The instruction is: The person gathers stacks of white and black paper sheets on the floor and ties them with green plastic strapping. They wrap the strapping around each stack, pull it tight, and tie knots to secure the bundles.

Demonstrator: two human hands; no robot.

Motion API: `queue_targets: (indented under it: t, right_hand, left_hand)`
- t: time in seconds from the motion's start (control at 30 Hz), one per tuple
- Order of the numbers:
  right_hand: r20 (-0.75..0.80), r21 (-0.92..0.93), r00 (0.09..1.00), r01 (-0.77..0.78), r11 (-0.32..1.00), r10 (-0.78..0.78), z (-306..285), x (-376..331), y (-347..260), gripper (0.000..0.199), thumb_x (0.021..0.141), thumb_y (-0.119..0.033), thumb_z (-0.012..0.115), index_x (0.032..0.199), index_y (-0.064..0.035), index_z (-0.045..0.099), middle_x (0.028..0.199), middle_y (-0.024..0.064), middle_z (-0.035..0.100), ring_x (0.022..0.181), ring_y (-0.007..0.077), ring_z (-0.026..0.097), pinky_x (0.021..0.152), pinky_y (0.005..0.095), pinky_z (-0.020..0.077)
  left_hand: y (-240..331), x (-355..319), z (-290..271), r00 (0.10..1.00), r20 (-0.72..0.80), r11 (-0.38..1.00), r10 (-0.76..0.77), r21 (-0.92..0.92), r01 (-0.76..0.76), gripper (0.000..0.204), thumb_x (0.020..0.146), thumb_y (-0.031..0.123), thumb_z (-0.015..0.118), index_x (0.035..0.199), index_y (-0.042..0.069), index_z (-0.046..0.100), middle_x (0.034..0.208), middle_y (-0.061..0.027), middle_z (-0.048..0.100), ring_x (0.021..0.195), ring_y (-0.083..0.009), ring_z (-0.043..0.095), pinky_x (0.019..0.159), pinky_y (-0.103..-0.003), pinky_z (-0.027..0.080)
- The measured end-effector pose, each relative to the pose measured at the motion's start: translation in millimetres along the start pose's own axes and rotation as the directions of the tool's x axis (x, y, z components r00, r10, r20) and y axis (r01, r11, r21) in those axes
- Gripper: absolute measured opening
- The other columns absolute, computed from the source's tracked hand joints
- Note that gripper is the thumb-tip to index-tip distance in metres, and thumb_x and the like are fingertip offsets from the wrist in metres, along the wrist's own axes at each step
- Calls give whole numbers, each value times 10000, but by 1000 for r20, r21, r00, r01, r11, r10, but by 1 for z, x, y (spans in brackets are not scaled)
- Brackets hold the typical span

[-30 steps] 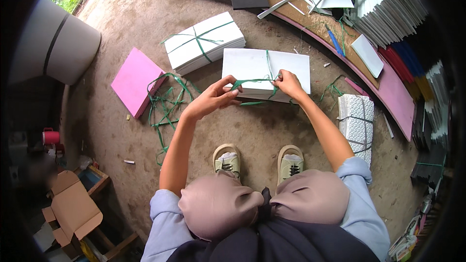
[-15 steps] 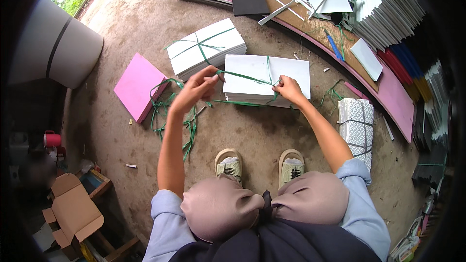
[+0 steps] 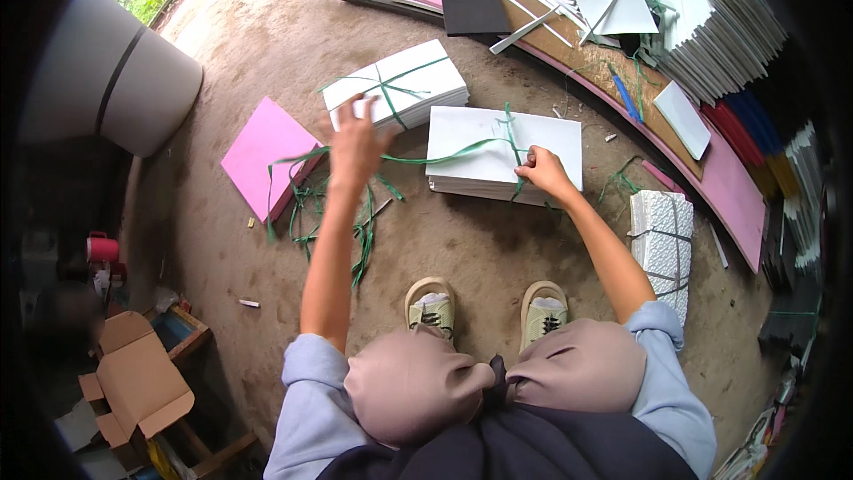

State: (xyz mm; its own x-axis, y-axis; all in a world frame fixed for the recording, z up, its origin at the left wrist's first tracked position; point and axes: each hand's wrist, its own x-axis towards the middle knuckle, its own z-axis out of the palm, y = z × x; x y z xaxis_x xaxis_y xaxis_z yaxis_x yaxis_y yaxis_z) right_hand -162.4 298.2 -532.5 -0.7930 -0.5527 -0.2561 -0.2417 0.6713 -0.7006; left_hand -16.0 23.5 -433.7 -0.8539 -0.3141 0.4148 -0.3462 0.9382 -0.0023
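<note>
Green string (image 3: 435, 161) over white stack (image 3: 462, 134), 12 o'clock from knees (image 3: 422, 382).
Right hand (image 3: 547, 171) pinches string near stack's front edge; left hand (image 3: 357, 149), 11 o'clock, blurred, grip unclear. Likely tying step; next move wants slack taken up.

My left hand (image 3: 355, 147) is out between ten and eleven o'clock from the middle of my view, its back turned up to me and the fingers parted and bent; they are too blurred for me to tell how firmly they close. My left forearm (image 3: 326, 271), bare, points almost to twelve, leaning a touch toward one. My right hand (image 3: 546, 171) sits between two and three o'clock, thumb and forefinger brought together in a pinch, fingertips aimed toward ten. My right forearm (image 3: 610, 253) slants up toward eleven. My knees (image 3: 418, 382) are bent, one at six o'clock, the other between four and five, and both feet (image 3: 433, 311) point toward twelve.
</note>
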Motion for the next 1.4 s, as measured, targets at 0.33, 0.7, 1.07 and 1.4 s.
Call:
queue_targets:
  t: [0.33, 0.7, 1.07, 1.4]
  right_hand:
    - [40, 85, 999, -7, 996, 3, 0, -9, -12, 420, 672, -301, 690, 878, 37, 549, 830, 155, 614, 791, 284, 595, 703, 352, 454]
    - [-132, -44, 975, 174, 984, -178, -24, 8, -13, 329, 837, -327, 511, 806, -5, 573, 751, 213, 583, 727, 370, 568, 631, 400, 434]
    - [-74, -79, 955, 282, 956, -287, -33, 2, -15, 295, 822, -301, 542, 856, -8, 556, 774, 200, 570, 735, 351, 549, 646, 392, 427]
    - [-161, -272, 979, 80, 959, -128, -42, -2, 7, 281, 809, -333, 537, 829, -62, 608, 677, 188, 588, 675, 363, 580, 601, 415, 456]
  left_hand:
    - [115, -4, 81, 945, 227, 808, 234, -586, -60, 335, 826, 331, 519, 987, 38, 535, 902, -126, 550, 875, -283, 524, 752, -365, 426]
    - [117, 25, 88, 929, 367, 748, -45, -604, 275, 390, 732, 359, 625, 728, -29, 577, 669, -173, 593, 602, -316, 567, 567, -378, 427]
    - [126, 21, 100, 873, 487, 476, 10, -770, 424, 165, 828, 123, 523, 856, -18, 443, 826, -182, 617, 681, -333, 589, 618, -354, 450]
    - [109, 17, 100, 981, 113, 837, 158, -542, -72, 151, 725, 163, 594, 730, 30, 523, 703, -101, 570, 619, -288, 580, 527, -372, 451]
